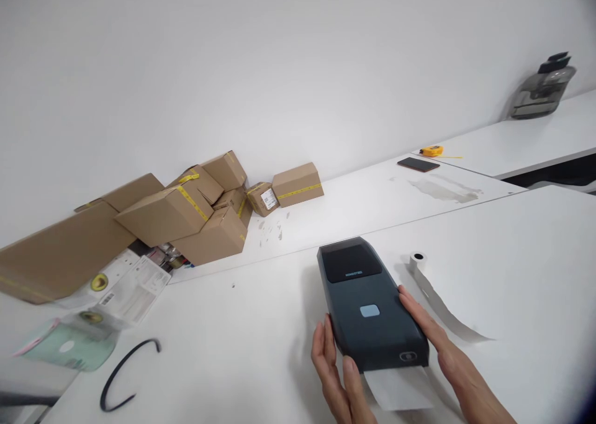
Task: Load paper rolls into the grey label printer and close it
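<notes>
Between my hands is a dark blue-grey label printer (379, 324) with a black glossy panel and a light blue button on top. A strip of white paper (398, 390) sticks out of its near end. My left hand (338, 377) grips the printer's left side, thumb at the near corner. Along the right side lies my right hand (442, 343), fingers pressed against the edge. Just right of the printer, a small roll of white paper (418, 261) stands with its tail (451, 315) unrolled over the table.
Cardboard boxes (162, 213) are piled at the back left. Plastic pouches (69, 343) and a black curved band (116, 374) lie at the left. Farther back right are a phone (418, 164), a yellow tape measure (432, 151) and a grey bottle (542, 92).
</notes>
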The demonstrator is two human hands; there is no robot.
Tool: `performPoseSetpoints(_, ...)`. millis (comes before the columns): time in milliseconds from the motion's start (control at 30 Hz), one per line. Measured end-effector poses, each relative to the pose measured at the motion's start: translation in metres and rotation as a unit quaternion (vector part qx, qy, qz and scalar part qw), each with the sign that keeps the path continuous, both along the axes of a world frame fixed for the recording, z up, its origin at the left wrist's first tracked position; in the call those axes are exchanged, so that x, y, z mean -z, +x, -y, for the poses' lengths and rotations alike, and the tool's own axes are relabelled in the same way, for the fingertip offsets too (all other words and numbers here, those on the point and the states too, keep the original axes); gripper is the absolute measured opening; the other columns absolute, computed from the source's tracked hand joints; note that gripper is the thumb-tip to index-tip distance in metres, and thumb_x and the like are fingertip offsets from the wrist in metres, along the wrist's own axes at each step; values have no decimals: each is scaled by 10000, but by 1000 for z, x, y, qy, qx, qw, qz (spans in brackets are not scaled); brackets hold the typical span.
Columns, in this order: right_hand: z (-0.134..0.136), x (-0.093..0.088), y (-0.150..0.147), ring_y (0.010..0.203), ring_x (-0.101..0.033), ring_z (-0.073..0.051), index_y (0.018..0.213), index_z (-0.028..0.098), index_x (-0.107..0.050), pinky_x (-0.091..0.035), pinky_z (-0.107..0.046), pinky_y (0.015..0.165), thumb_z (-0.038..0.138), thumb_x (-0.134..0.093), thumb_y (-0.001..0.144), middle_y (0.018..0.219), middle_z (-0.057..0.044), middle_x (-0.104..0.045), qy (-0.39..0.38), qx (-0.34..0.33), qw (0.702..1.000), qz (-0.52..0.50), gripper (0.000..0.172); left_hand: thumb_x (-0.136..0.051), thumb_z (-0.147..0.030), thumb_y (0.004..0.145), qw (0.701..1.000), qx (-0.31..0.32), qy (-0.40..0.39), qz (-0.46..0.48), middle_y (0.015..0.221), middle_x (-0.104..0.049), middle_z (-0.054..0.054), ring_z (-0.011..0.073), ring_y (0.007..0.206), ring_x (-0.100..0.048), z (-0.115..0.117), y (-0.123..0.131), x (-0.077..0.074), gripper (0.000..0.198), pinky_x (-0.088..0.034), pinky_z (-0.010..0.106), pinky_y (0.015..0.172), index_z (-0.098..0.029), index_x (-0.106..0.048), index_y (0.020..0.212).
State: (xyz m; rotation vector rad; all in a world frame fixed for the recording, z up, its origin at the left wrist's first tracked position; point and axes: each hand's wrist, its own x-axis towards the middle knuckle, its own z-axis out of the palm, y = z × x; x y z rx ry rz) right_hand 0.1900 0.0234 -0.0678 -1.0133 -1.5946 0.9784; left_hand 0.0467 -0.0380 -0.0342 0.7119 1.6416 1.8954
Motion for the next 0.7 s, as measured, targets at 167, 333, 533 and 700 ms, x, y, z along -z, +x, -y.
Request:
performPoseSetpoints(167, -3, -5, -2, 1483, -264, -322, 1534, 413, -295, -301, -506, 1202, 555, -260, 995, 1630, 109, -238, -5, -27, 1000, 15, 558, -462, -535, 920, 999, -18, 24, -12, 1464, -507, 170, 294, 1398, -435, -3, -2, -6, 592, -394, 378, 1110, -158, -451, 1376)
performPoseSetpoints(333, -28, -53, -5, 1473, -271, -371, 1546, 384, -269, -259, -588, 1187, 639, -242, 960, 1632, 34, -269, 130, -22, 989, 73, 640, -459, -478, 942, 993, 0, 96, -64, 1430, -541, 137, 258, 1340, -510, -21, -23, -31, 502, -423, 330, 1068, -177, -532, 1336)
performPoseSetpoints(533, -99, -136, -34, 1323, -484, -311, 1476, 325, -386, -393, -513, 1088, 564, -305, 989, 1459, -63, -518, 255, 18, 963, 90, 548, -466, -470, 947, 993, 23, 101, -50, 1178, -704, 84, 210, 1205, -602, -89, -74, -53, 366, -381, 372, 1081, -205, -595, 1163)
performPoseSetpoints(700, -155, -177, -61, 1104, -627, -297, 1374, 265, -511, -470, -471, 955, 563, -292, 991, 1241, -84, -669, 206, 60, 969, 121, 532, -612, -422, 850, 995, 77, 28, -54, 1160, -685, 107, 236, 1136, -601, -126, -89, -18, 313, -424, 374, 1000, -174, -651, 1036)
